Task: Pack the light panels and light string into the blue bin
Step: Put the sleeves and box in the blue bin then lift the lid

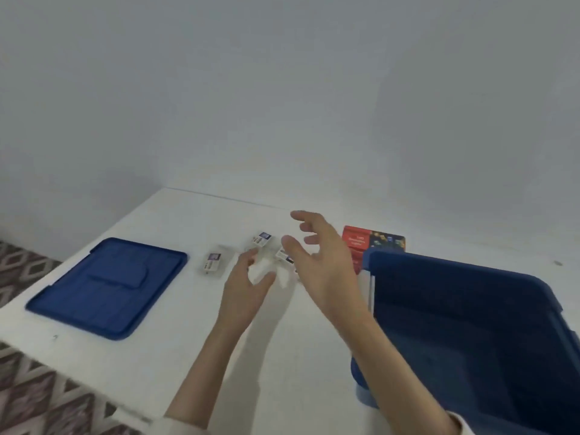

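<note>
Light panels: small clear packets with printed labels, clustered mid-bench.
- Leftmost packet [214, 262] lies flat and alone, near the right edge of the lid.
- Far packet [262, 239] lies just beyond my left fingertips.
- Third packet [283, 255] is partly hidden behind my right hand.
- Pale packet [265, 274] sits between thumb and fingers of my left hand [248, 287], which curl in and pinch it. The frame is blurred, so I cannot tell whether it is off the bench or resting on it.

Right hand [323, 262]: above the bench, fingers spread and loosely bent, holding nothing. It hangs between the packets and the bin, thumb toward the packets.

Red box [357, 243]: red on one half, dark with coloured print on the other. It is at the back of the bench, just behind the bin's far left corner. The lettering is too blurred to read.

Blue bin [439, 290]: open-topped, on the bench to my right, inner walls in shadow.

Blue lid [106, 287]: flat on the bench at far left, well apart from the bin.

Bench [314, 356]: white, set against a grey wall [282, 89]. Patterned carpet [28, 268] shows past its left edge.
</note>
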The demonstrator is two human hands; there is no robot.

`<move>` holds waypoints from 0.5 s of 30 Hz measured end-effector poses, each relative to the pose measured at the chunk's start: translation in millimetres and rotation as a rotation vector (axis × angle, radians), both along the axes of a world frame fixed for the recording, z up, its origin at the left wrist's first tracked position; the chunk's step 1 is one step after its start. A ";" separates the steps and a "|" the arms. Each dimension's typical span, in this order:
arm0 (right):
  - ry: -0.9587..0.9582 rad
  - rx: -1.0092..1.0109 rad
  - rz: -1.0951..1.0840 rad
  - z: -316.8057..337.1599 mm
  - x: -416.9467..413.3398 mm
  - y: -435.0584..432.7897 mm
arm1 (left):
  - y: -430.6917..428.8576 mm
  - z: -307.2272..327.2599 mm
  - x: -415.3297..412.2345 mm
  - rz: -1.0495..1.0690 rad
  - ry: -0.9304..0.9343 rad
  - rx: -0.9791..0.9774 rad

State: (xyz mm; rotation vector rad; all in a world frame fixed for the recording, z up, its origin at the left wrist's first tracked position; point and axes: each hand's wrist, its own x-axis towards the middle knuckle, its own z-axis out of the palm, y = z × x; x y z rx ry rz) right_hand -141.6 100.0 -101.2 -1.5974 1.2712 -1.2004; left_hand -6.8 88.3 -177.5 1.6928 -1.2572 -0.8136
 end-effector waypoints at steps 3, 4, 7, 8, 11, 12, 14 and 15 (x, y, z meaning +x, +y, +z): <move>-0.407 0.174 -0.098 -24.0 47.0 0.8 | -32.2 -21.5 50.8 0.035 -0.557 0.031; -0.465 0.219 -0.141 -35.8 57.2 -3.1 | -43.7 -27.6 66.1 0.026 -0.646 0.120; -0.320 0.214 -0.322 -71.6 71.4 -26.9 | -73.4 -39.5 104.7 -0.087 -0.741 0.324; -0.204 0.201 -0.374 -82.2 70.9 -36.6 | -80.7 -40.4 114.1 -0.158 -0.762 0.360; 0.186 0.187 -0.366 -107.7 61.0 -63.7 | -95.0 -34.8 133.7 -0.433 -0.819 0.452; 0.316 0.197 -0.317 -114.1 57.1 -71.6 | -97.9 -32.8 138.7 -0.512 -0.851 0.467; 0.548 0.229 -0.209 -122.6 51.7 -84.4 | -101.8 -30.5 145.6 -0.589 -0.915 0.465; 0.645 0.237 -0.168 -125.4 50.3 -90.4 | -103.4 -30.3 148.0 -0.597 -0.939 0.458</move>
